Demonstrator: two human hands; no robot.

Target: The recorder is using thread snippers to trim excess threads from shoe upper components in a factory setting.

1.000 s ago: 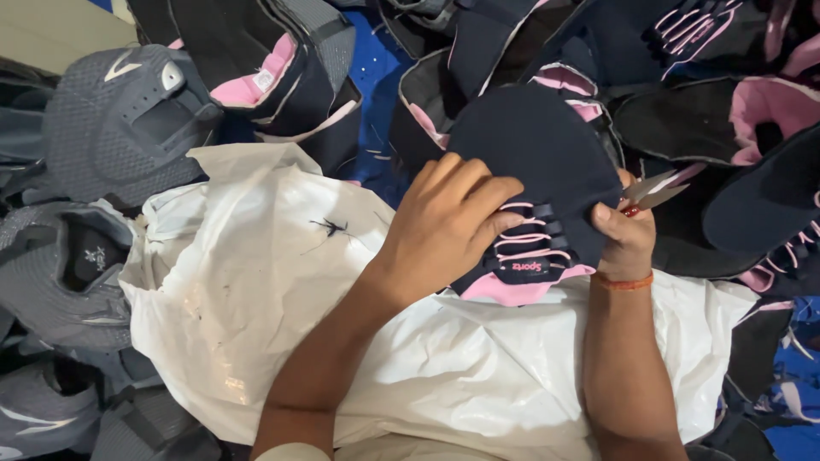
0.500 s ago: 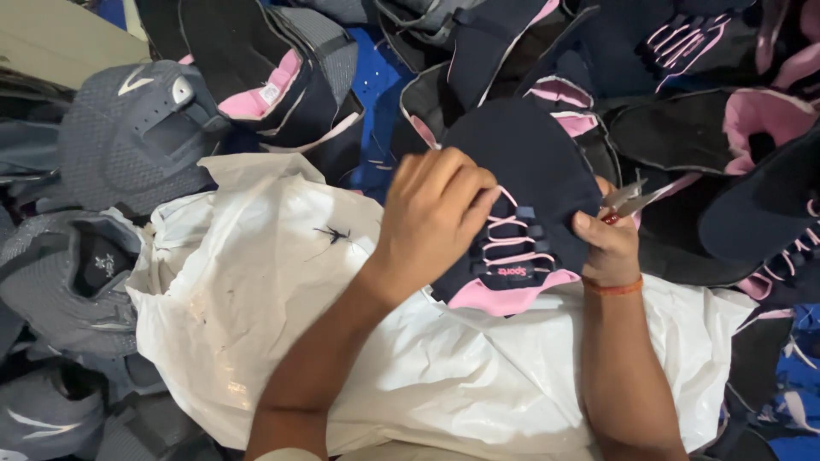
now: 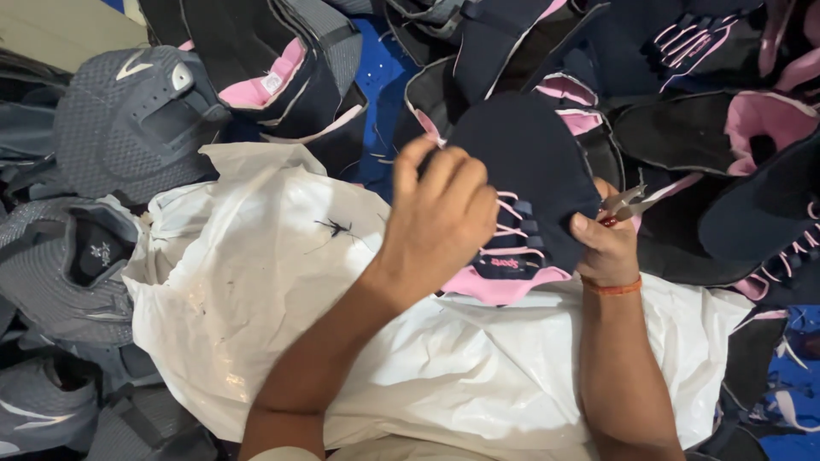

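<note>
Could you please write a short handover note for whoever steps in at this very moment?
Left hand: closed over the navy and pink shoe upper, holding it above the white plastic sheet.
Right hand: pinches the upper's right edge, and small snips are in the same hand.
Around: a heap of navy and pink uppers ahead and to the right, grey uppers on the left.
Done: one upper is in hand.
Left: I cannot tell how far the work on it has got.

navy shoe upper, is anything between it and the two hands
Nothing visible. The left hand lies directly on the navy shoe upper and the right hand grips its edge, while also holding a small metal tool that points away from the upper.
</note>
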